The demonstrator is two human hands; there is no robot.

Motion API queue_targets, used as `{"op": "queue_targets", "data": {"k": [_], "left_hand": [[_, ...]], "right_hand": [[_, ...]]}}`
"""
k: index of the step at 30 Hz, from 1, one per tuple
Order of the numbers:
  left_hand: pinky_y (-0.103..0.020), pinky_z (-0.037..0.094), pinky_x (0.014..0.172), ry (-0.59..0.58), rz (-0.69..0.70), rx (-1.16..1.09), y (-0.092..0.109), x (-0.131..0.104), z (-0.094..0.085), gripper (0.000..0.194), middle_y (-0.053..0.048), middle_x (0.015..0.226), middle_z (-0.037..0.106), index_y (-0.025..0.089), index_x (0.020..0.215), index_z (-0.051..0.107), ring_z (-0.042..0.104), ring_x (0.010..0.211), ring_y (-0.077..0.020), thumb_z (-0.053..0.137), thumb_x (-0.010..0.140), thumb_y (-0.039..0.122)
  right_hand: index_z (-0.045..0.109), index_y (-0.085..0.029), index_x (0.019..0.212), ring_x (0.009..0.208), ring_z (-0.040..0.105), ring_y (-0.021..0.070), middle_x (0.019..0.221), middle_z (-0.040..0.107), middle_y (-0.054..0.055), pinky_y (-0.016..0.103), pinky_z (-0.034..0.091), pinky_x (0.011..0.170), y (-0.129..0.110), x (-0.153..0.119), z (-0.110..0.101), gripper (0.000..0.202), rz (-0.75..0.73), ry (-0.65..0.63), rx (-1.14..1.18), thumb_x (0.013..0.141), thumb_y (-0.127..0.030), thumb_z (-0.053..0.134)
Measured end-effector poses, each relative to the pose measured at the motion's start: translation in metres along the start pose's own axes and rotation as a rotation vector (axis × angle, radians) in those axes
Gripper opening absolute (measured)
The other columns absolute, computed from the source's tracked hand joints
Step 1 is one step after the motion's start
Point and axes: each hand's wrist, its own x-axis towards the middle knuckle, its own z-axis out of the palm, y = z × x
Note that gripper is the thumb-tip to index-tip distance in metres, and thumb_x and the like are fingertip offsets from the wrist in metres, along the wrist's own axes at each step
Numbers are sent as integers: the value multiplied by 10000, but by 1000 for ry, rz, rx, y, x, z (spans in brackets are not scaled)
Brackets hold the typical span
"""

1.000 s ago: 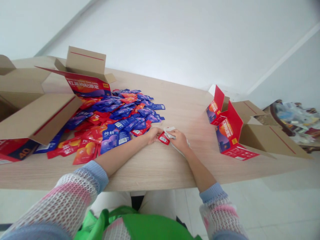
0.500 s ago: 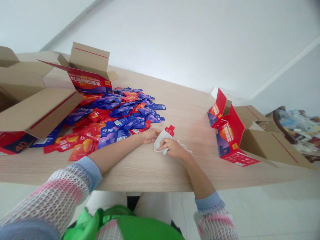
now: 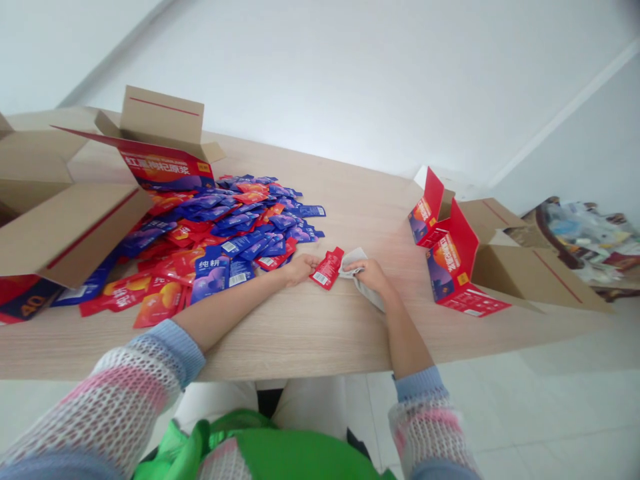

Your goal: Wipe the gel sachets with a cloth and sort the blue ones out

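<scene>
A red pouch (image 3: pixel 327 269) with a white label patch lies between my hands, its narrow spout end toward the upper right. My left hand (image 3: pixel 301 269) pinches the pouch's left edge with its fingertips. To the right of the pouch, my right hand (image 3: pixel 369 273) is closed on a whitish cloth (image 3: pixel 356 257), which touches the spout end and trails under the palm toward the wrist. Just left of my left hand spreads a heap of blue and red pouches (image 3: pixel 240 223).
Behind the heap stands an open red carton (image 3: pixel 167 170). Another open carton (image 3: pixel 75 227) is at the far left. Two open red cartons (image 3: pixel 457 267) (image 3: pixel 430 207) stand on the right side of the table (image 3: pixel 310 340). Beyond them, a container holds plastic bags (image 3: pixel 585 233).
The cloth has moved right, off the red pouch, uncovering its face. My right hand has shifted up and right with the cloth. The view has turned slightly.
</scene>
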Motion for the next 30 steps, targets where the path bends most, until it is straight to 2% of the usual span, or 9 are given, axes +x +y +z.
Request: {"op": "queue_targets", "data": {"k": [3, 8, 12, 14, 16, 20, 25, 27, 30], "left_hand": [[-375, 475, 950, 10, -6, 14, -2, 1, 0, 391, -109, 975, 742, 97, 907, 730, 670, 983, -248, 616, 544, 9], [-354, 507, 878, 30, -22, 125, 5, 0, -2, 279, -81, 835, 747, 110, 825, 728, 690, 900, -242, 647, 573, 20], [-300, 530, 789, -52, -126, 166, 20, -4, -7, 288, -55, 733, 727, 121, 761, 709, 694, 799, -199, 561, 574, -40], [-277, 535, 734, -33, -162, 175, 25, -5, -8, 298, -39, 683, 710, 122, 727, 690, 686, 739, -175, 523, 558, -57], [-252, 532, 691, 2, -175, 194, 26, -5, -7, 295, -31, 647, 694, 115, 702, 674, 677, 703, -161, 503, 541, -65], [-185, 494, 589, 52, -138, 286, 22, -5, -5, 311, -27, 631, 687, 101, 708, 680, 655, 630, -137, 477, 532, -56], [-143, 452, 534, 94, -95, 324, 15, -7, -4, 312, 17, 571, 653, 112, 671, 677, 604, 561, -97, 443, 543, -49], [-149, 466, 558, 78, -91, 310, 14, -6, -5, 324, 19, 583, 657, 115, 685, 678, 610, 571, -97, 441, 543, -55], [-180, 497, 610, 25, -142, 235, 14, -3, -7, 315, -12, 646, 688, 102, 696, 676, 637, 605, -113, 470, 543, -80]], "right_hand": [[737, -208, 1056, 1051, 634, 229, 1108, 707, 70, 356, 452, 952, 4, 0, -9, 358, 49, 241, -157, 773, -94, 550], [656, -183, 1175, 1074, 601, 205, 1163, 664, 78, 322, 445, 964, -26, -8, -12, 350, -217, 469, -7, 840, -218, 561], [661, -199, 1082, 995, 618, 194, 1053, 677, 60, 295, 470, 895, -58, -17, 11, 247, -366, 383, 61, 861, -272, 577], [670, -212, 1008, 941, 630, 193, 992, 686, 49, 299, 475, 874, -69, -21, 20, 188, -415, 331, 45, 859, -305, 603], [668, -217, 969, 890, 637, 190, 949, 691, 42, 301, 482, 843, -74, -24, 22, 170, -436, 361, 48, 852, -334, 627], [679, -222, 976, 874, 642, 187, 946, 697, 40, 298, 491, 811, -78, -27, 19, 176, -388, 483, 125, 859, -342, 625], [733, -276, 951, 926, 652, 193, 991, 719, 10, 312, 480, 863, -79, -20, 46, 147, -228, 263, 32, 819, -270, 666], [739, -294, 961, 930, 655, 197, 1014, 721, 2, 308, 474, 851, -79, -16, 55, 168, -98, 244, -30, 802, -278, 686], [731, -299, 1011, 902, 660, 202, 1009, 725, 10, 290, 467, 781, -75, -11, 55, 226, 66, 243, -105, 804, -375, 686]]}}
